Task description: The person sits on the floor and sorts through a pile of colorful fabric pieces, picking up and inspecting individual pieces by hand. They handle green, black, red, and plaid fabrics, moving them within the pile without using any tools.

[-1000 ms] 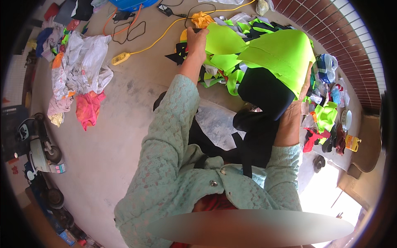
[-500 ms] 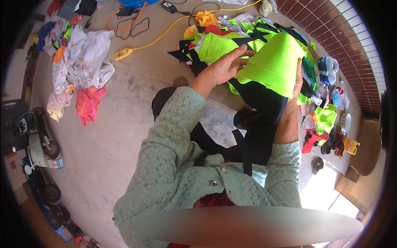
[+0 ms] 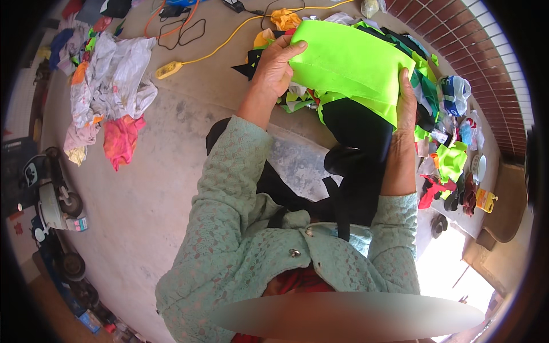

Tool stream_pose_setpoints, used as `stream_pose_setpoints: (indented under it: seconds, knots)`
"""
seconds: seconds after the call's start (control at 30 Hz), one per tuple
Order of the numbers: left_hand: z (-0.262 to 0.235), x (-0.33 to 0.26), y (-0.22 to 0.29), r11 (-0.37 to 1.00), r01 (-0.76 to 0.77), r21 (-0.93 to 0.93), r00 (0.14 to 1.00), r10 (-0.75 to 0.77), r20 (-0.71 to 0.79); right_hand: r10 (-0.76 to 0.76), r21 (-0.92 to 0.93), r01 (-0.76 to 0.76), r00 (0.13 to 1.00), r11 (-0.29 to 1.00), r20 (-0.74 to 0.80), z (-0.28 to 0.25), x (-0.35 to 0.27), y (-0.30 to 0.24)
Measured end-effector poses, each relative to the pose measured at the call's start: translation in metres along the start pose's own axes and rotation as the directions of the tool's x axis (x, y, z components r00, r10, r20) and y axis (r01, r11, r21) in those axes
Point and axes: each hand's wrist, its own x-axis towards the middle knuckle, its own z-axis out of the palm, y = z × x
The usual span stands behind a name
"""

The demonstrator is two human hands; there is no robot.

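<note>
Lime cloth (image 3: 349,60) held by left grip (image 3: 277,67) and right grip (image 3: 406,107), near a printed bag (image 3: 455,95).

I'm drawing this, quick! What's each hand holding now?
Left hand: closed on the lime-green cloth, left edge.
Right hand: holding its right edge.

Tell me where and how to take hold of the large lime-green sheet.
Probably best pinched at its opposite side edges, from left and right, where the left grip and right grip are: the lime-green sheet is wide, thin and spread between them.
</note>
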Motion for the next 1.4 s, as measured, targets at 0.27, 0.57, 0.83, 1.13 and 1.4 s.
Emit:
stream_pose_setpoints:
  seconds: [0.27,0.57,0.83,1.13,1.4]
  knots:
    - [0.009,-0.016,0.025,0.995,-0.067,-0.073,0.994,0.073,0.078,0.088,0.014,-0.088,0.996,0.996,-0.007,0.000,0.003,0.009]
    - [0.000,-0.009,0.021,0.965,-0.014,-0.262,0.999,0.006,-0.034,0.206,0.088,-0.210,0.977,0.974,0.050,0.019,-0.008,0.017]
    - [0.003,-0.001,0.008,0.935,0.036,-0.352,0.994,0.002,0.106,0.513,0.193,-0.542,0.839,0.818,0.183,0.050,-0.034,0.028]
    - [0.001,0.000,0.002,0.916,-0.026,-0.400,0.997,0.050,0.050,0.552,-0.338,-0.450,0.766,0.827,0.329,0.052,-0.034,0.041]
    - [-0.013,-0.001,0.031,0.854,-0.139,-0.502,0.978,0.196,0.064,0.418,-0.454,-0.286,0.881,0.844,0.222,0.053,-0.032,0.035]
